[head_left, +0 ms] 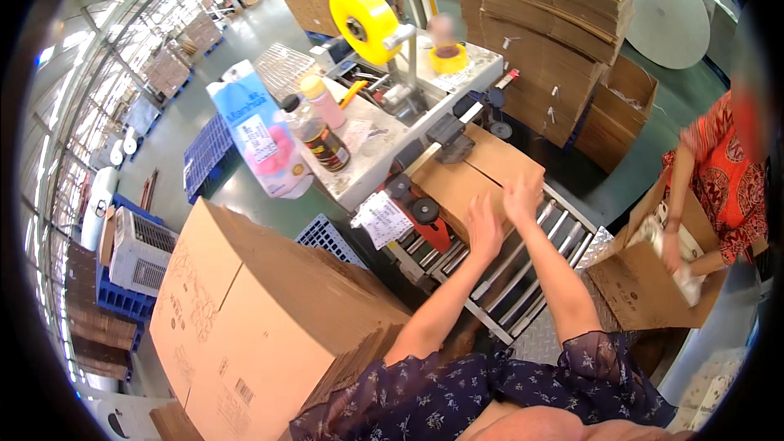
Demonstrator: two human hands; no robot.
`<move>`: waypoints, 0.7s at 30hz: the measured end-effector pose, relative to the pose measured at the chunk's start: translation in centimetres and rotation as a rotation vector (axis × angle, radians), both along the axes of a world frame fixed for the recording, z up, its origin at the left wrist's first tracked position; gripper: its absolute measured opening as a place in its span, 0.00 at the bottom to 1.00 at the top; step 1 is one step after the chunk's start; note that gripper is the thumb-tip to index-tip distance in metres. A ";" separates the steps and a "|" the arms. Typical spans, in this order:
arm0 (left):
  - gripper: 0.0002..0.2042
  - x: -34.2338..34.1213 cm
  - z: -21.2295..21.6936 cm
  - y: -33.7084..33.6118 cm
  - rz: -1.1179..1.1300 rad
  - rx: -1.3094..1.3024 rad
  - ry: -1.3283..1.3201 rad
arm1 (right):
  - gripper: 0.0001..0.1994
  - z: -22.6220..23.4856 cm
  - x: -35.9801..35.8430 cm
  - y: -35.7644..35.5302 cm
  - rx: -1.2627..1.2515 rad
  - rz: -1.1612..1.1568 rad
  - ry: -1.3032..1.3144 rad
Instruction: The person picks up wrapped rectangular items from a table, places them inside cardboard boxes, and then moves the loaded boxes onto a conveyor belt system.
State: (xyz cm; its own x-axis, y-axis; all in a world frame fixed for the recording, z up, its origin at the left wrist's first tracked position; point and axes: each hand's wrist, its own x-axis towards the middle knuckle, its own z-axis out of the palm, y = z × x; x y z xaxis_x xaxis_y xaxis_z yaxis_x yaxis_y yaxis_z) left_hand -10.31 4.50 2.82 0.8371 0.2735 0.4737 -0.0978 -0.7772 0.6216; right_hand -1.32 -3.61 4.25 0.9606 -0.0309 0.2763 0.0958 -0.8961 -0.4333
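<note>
Had both arms stretched forward, side by side. My left hand [483, 227] was flat, palm down, fingers together; my right hand [523, 193] was open too, fingers spread.

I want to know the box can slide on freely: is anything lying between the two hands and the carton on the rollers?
Nothing visible does. The left hand and right hand rest on the near end of the closed carton, which sits on the roller conveyor under the taping machine's head.

Head view, looking down, close over roller conveyor [523, 265].
</note>
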 end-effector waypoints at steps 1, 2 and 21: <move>0.30 -2.9 -0.1 0.2 0.078 -0.026 0.031 | 0.24 4.7 -2.1 2.2 0.172 0.263 -0.020; 0.29 -5.3 -1.0 0.0 0.011 -0.007 0.051 | 0.20 10.7 -6.0 5.0 0.379 0.506 -0.269; 0.28 -27.0 3.8 -8.3 -0.024 0.045 0.006 | 0.06 21.3 -41.6 7.5 0.243 1.446 -0.888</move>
